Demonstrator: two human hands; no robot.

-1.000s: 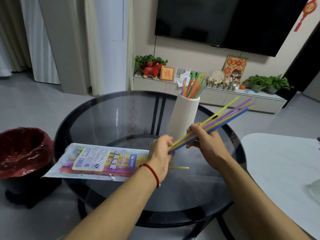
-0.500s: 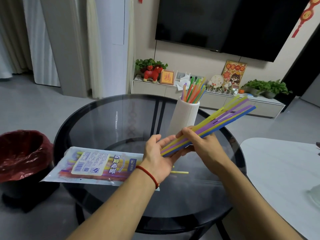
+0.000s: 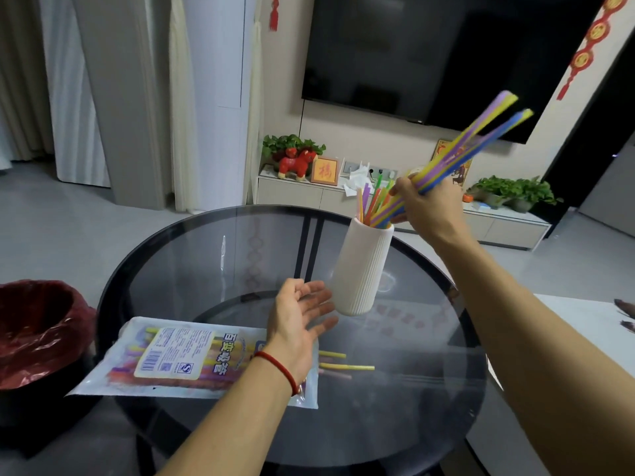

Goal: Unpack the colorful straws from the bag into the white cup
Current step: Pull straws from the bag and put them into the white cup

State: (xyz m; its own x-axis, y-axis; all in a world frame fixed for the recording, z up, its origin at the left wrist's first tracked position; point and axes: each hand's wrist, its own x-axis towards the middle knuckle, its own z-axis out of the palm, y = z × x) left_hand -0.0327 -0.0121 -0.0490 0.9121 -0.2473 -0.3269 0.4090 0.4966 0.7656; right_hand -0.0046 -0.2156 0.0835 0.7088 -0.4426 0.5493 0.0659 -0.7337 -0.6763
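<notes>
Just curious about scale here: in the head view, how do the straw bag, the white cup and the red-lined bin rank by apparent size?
1. straw bag, widest
2. red-lined bin, cut off at the frame edge, so unsure against the bag
3. white cup, smallest, though farther away

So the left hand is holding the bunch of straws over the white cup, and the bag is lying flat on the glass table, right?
Not quite. In the head view, it is the right hand that grips the bunch of straws over the white cup. The left hand is open and empty, just beside the cup. The rest is right: the bag lies flat on the glass table.
</notes>
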